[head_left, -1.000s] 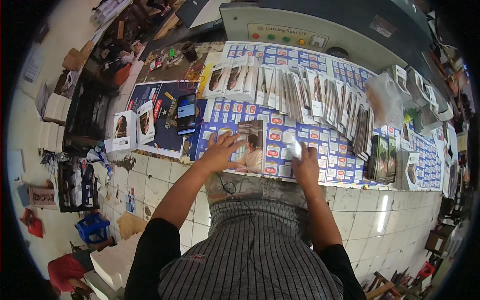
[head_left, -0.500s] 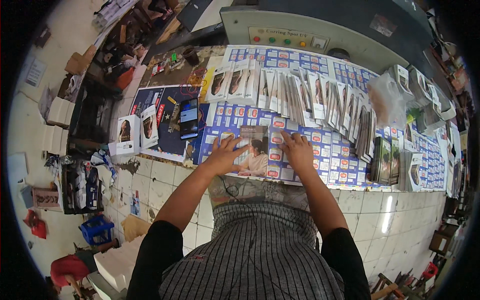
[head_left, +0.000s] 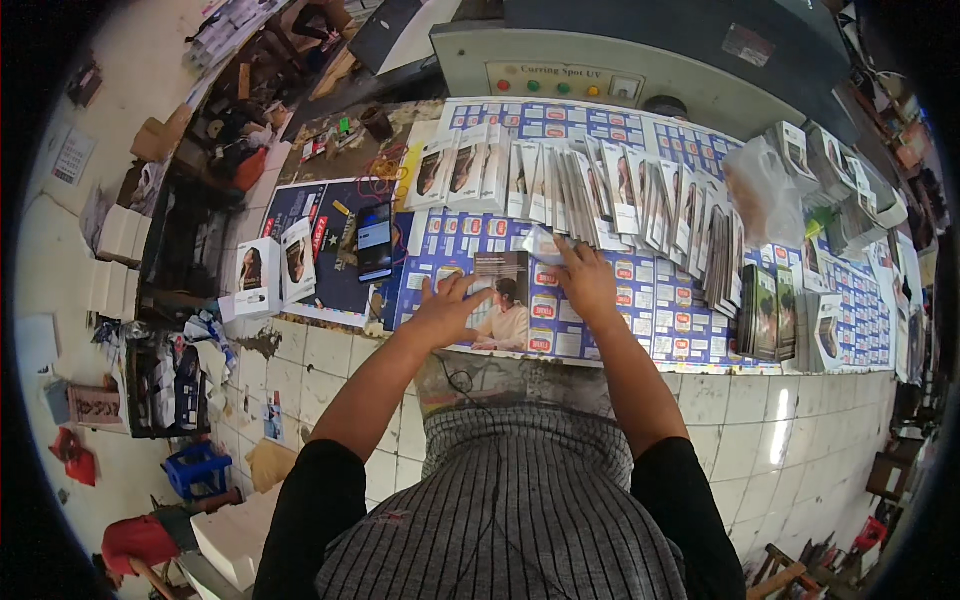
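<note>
A printed card with a dark upper part and a picture of a person lies flat on the blue printed sheet in front of me. Fingers spread, my left hand rests at the card's left edge, thumb over the picture. Beyond the card's upper right corner, my right hand has its fingertips closed on a thin pale, see-through piece, perhaps a plastic sleeve; its exact kind is unclear. A long fanned row of white cartons with pictures lies just past that hand.
A phone lies to the left, near two white cartons. At the right stand dark-green cartons and a clear plastic bag. A grey machine with coloured buttons backs the table. A person in red is at lower left.
My right hand has moved slightly away from me, and a pale see-through piece now shows at its fingertips. My left hand stays at the card's left edge.
</note>
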